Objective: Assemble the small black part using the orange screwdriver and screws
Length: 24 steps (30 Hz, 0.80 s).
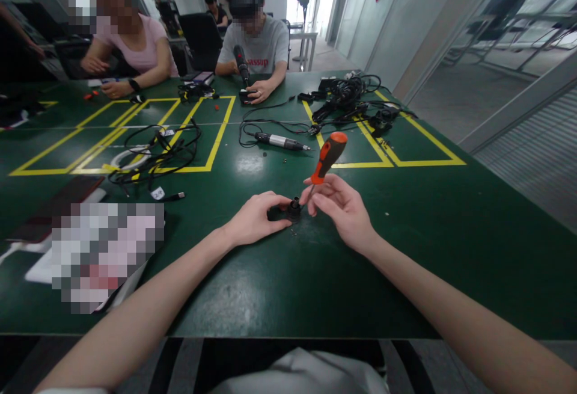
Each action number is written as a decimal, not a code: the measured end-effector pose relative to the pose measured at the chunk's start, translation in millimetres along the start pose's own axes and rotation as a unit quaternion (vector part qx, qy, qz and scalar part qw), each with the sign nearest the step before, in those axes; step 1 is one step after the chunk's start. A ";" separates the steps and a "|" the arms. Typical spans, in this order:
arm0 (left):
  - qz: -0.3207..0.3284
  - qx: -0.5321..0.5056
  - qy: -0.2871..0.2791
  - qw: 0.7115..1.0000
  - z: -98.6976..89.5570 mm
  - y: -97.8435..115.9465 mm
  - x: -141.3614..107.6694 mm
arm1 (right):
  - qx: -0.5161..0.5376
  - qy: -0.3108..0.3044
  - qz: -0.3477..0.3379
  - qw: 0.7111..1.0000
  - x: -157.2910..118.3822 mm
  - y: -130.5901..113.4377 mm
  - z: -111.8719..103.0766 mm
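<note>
My left hand (255,219) pinches a small round black part (295,209) against the green table, thumb on the near side and fingers on the far side. A short dark cylinder sticks up from the middle of this part. In my right hand (343,209) is a screwdriver (330,156) with an orange and dark grey handle. It leans up to the right, fingers close around its shaft below the handle. The tip points down at the right edge of the black part; whether it touches cannot be made out. Tiny bits, perhaps screws (294,232), lie just in front.
An electric screwdriver (282,141) lies beyond my hands with its cord. Tangled black cables (347,96) sit at the back right, more cables (157,147) at the left. A phone (58,207) rests at the left. Across the table a co-worker (256,39) handles a power driver.
</note>
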<state>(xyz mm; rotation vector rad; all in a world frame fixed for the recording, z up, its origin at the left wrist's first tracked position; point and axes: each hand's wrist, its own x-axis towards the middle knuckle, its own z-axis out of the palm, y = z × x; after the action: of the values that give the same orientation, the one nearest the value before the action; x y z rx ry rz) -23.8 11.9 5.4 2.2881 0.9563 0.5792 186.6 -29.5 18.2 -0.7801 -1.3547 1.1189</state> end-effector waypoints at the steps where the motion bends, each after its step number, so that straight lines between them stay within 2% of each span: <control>1: 0.002 0.000 -0.001 1.000 0.0 0.0 0.0 | 0.005 0.001 -0.002 1.000 0.0 0.4 0.0; 8: 0.000 0.003 -0.001 1.000 0.8 -0.4 0.6 | -0.043 0.002 0.003 0.999 2.9 -1.1 -1.7; 16: 0.004 0.001 -0.001 1.000 0.0 -0.2 0.3 | -0.028 0.001 0.001 1.000 0.4 -0.9 1.1; 24: 0.009 0.000 0.006 1.000 0.7 -2.0 0.3 | -0.057 0.006 0.010 0.998 2.5 -3.8 -3.3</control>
<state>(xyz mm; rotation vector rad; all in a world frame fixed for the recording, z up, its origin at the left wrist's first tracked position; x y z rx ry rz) -24.2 12.9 3.6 2.2981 0.9432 0.6017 190.2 -27.9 22.2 -0.8834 -1.4121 1.0570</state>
